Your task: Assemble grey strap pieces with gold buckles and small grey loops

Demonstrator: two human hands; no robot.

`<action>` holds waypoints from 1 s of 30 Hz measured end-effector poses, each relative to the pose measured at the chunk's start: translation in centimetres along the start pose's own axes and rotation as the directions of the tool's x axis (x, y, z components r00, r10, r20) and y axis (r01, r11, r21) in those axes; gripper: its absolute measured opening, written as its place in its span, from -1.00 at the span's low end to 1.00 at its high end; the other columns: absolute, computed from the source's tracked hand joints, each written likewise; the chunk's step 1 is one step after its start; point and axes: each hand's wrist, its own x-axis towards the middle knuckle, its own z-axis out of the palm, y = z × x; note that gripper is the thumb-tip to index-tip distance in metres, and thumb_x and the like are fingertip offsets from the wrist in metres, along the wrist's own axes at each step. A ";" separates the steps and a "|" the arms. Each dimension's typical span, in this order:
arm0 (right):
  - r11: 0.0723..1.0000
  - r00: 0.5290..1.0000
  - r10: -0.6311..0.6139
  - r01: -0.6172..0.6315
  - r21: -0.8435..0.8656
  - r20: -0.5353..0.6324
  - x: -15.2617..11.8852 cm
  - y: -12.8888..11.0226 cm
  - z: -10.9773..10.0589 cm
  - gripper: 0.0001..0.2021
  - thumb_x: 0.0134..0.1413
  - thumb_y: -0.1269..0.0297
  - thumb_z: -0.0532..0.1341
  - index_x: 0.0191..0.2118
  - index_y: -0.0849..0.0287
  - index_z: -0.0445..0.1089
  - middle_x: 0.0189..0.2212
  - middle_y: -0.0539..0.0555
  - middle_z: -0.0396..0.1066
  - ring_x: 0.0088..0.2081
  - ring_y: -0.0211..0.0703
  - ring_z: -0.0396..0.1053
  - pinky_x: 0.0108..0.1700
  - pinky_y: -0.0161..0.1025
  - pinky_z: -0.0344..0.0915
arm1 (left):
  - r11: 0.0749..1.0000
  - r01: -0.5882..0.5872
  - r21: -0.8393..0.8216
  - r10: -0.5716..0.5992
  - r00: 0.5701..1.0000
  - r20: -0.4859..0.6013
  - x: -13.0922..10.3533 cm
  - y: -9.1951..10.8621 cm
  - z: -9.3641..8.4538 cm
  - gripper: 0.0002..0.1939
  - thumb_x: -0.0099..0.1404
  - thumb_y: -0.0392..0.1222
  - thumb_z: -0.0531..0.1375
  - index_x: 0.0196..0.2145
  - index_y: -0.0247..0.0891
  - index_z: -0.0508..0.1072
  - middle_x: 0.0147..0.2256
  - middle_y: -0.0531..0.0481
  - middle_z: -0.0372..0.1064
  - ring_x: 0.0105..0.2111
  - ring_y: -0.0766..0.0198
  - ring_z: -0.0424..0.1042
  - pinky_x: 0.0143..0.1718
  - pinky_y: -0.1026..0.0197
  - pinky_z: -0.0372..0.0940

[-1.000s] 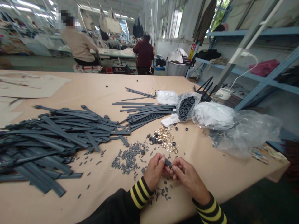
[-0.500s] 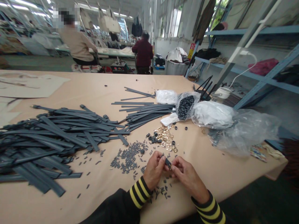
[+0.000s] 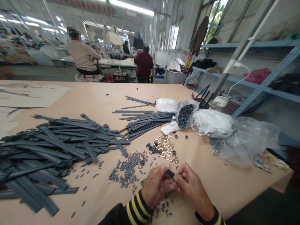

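A short dark grey strap piece point(image 3: 169, 173) is pinched between my two hands above the tan table point(image 3: 199, 206). My left hand point(image 3: 153, 185) is closed on its left end, the fingers curled beneath. My right hand point(image 3: 192, 187) grips the other end between thumb and fingertips. How far the piece runs on under the fingers is hidden. Just beyond my hands are gold buckles point(image 3: 166, 147) in a loose heap. Left of them spreads a scatter of small dark grey pieces point(image 3: 130, 168), with a few more point(image 3: 162, 207) below my wrists.
Many dark straps point(image 3: 61, 140) lie piled at the left, and a bundle of narrower strips point(image 3: 147, 122) lies behind. A clear bag of black loops point(image 3: 185, 115) and crumpled plastic bags point(image 3: 213, 123) stand at the right. Two people point(image 3: 82, 56) point(image 3: 143, 64) sit beyond the table.
The view has tilted up, so the table sits lower in the picture. My hands still hold the strap piece, which has turned to lie flatter, and my right fingers have shifted on it.
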 end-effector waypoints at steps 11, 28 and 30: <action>0.987 0.999 0.033 -0.036 -0.157 -0.023 0.0 0.2 0.0 -0.66 -0.12 0.13 0.22 -0.40 0.12 0.00 -0.73 -0.21 0.17 -0.71 -0.38 0.20 -0.69 -0.48 0.04 | 0.937 0.289 -0.197 -0.246 0.945 0.215 0.0 -1.3 -0.6 -0.78 0.08 -0.18 0.20 -0.39 -0.32 0.23 -0.61 0.05 0.27 -0.67 0.48 0.25 -0.66 0.44 0.24; 0.918 0.972 0.061 0.035 -0.396 0.228 -0.4 -1.5 -2.3 -0.77 -0.03 0.14 0.15 -0.43 0.25 0.28 -0.55 -0.03 0.27 -0.52 -0.33 0.23 -0.49 -0.43 0.15 | 0.605 -0.182 0.775 0.234 0.971 0.046 0.2 -0.5 -1.8 -0.75 0.24 -0.06 -0.05 -0.48 -0.27 0.19 -0.54 0.07 0.17 -0.53 0.37 0.18 -0.46 0.29 0.11; 0.930 0.969 0.049 0.044 -0.366 0.242 -0.3 -1.2 -1.9 -0.75 -0.06 0.13 0.17 -0.40 0.26 0.28 -0.50 -0.01 0.30 -0.47 -0.31 0.25 -0.46 -0.42 0.17 | 0.496 -0.193 0.847 0.288 0.956 0.049 -0.1 -0.6 -1.6 -0.78 0.24 -0.11 -0.06 -0.49 -0.26 0.18 -0.55 0.07 0.16 -0.50 0.34 0.17 -0.44 0.27 0.09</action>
